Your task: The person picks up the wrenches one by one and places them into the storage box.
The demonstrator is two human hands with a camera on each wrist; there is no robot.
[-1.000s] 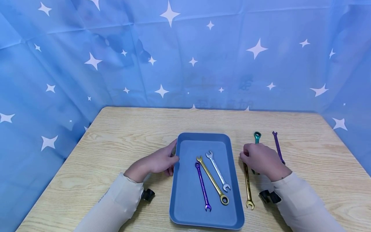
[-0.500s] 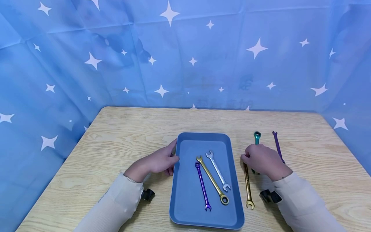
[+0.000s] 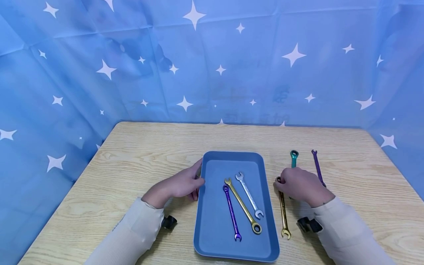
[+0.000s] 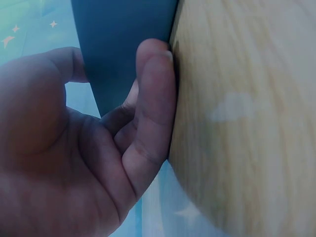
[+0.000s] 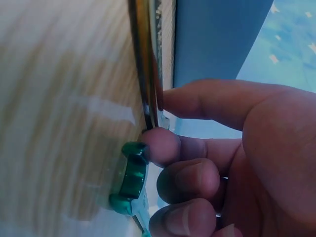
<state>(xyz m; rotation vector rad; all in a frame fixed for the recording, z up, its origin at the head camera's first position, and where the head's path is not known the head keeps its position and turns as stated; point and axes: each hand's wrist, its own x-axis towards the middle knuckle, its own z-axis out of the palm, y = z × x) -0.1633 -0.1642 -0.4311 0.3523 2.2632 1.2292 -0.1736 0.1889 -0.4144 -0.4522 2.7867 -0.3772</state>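
My left hand (image 3: 183, 183) holds the left side of a blue tray (image 3: 212, 243), its thumb over the rim. In the left wrist view, the other fingers (image 4: 155, 94) curl against the tray's outer wall. To the tray's right, my right hand (image 3: 299, 186) pinches a gold combination wrench (image 3: 283, 217) near its ring end, between thumb and index finger. The right wrist view shows the open end of a green wrench (image 5: 133, 177) by those fingertips. Inside the tray lie a purple wrench (image 3: 232, 213), a gold wrench (image 3: 243, 206) and a silver wrench (image 3: 249, 195).
The green wrench's ring end (image 3: 293, 154) shows beyond my right hand. Another purple wrench (image 3: 317, 165) lies farther right, its near end close to the hand. Behind the wooden table (image 3: 159, 143) hangs a blue cloth (image 3: 205, 84) with white stars.
My right hand has shifted slightly toward me along the gold wrench, uncovering its ring end and more of the green wrench's shaft. The left hand and tray have stayed put.
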